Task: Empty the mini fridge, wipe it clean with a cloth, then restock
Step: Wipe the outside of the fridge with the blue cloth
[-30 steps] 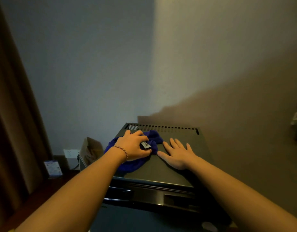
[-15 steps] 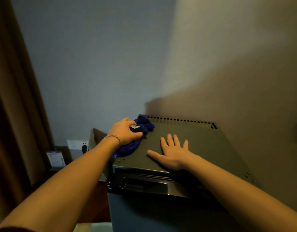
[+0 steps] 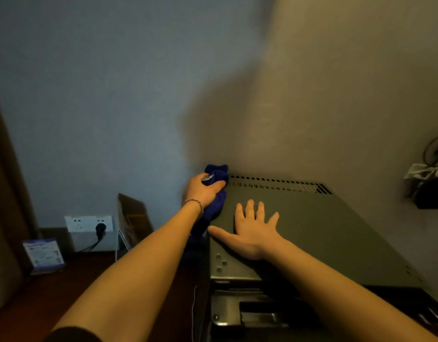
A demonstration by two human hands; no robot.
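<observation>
Gripping bunched fuzzy blue cloth (image 3: 214, 193) at back left corner of flat metal mini fridge top (image 3: 311, 223): left hand (image 3: 203, 191). Right hand (image 3: 253, 230) flat, fingers spread, beside slotted vent (image 3: 274, 185).

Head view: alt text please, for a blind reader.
The left hand grips a blue cloth at the back left corner of the fridge top, while the right hand lies flat on the top. A plugged-in socket sits on the wall at left.

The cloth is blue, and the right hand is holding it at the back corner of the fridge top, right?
Not quite: the left hand grips the blue cloth at the back corner of the fridge top. The right hand lies flat on it, as the head view shows.
</observation>
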